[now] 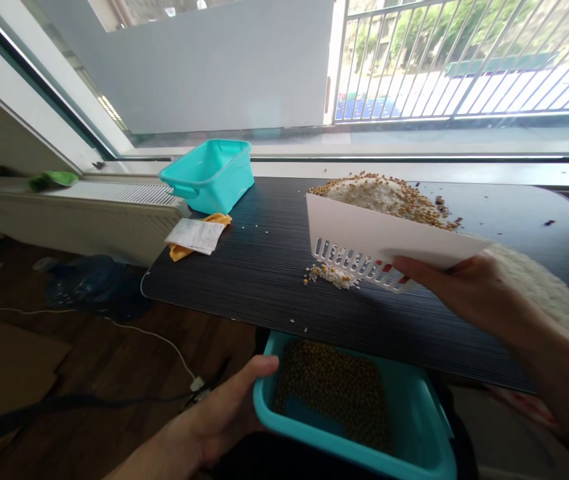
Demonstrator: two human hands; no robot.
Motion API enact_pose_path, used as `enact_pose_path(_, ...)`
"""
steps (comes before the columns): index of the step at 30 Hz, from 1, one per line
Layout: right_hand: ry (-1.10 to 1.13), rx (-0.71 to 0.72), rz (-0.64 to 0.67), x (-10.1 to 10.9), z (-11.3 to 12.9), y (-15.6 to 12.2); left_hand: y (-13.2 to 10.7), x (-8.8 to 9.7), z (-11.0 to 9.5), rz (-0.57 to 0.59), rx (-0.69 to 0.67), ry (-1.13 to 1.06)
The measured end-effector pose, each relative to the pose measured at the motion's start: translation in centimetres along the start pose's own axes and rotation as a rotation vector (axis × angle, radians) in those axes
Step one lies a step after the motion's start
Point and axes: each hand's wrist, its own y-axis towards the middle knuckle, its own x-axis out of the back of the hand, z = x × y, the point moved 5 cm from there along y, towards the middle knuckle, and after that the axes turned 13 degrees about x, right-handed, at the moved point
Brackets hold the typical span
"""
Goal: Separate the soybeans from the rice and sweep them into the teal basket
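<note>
My right hand [469,290] is closed on a flat white plastic sheet with a slotted lower edge [359,227], thumb across its near face. It is tilted above the dark tabletop [244,280]. Behind it lies a pile of white rice-like grains mixed with brown round ones [389,190]. A small heap of mixed grains [334,275] is beneath the slots. Below the table's front edge, my left hand [224,403] grips the left rim of a turquoise plastic bin [409,393]. Brownish round beans or peas [334,387] cover much of its bottom.
A second turquoise bin [214,177] stands at the table's far left, by a white packet on an orange cloth [197,235]. White grains [544,280] spread at right, partly behind my forearm. A radiator [129,213], a large blue bottle [91,287] and a cable [164,340] are at left.
</note>
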Motion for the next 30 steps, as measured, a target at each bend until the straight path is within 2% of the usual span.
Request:
enact_pose_path(6, -0.003, -0.021, -0.01, -0.2, -0.6, 0.5, -0.2, 0.1, -0.2, 0.016, -0.007, -0.004)
enact_pose_path(11, 0.059, -0.003, 0.06, -0.6, 0.3, -0.1, -0.4, 0.2, -0.4, -0.007, -0.006, -0.005)
enact_pose_path(21, 0.019, 0.006, 0.074, -1.0, 0.8, 0.5, -0.5, 0.6, -0.2, -0.032, -0.001, -0.008)
enact_pose_path(26, -0.015, -0.044, 0.056, 0.0, 2.3, 0.3, -0.7, 0.4, -0.3, -0.026, 0.001, -0.007)
enact_pose_path(30, 0.007, -0.125, -0.011, 0.7, 2.8, 0.5, -0.5, 0.2, -0.5, -0.04, -0.003, -0.01)
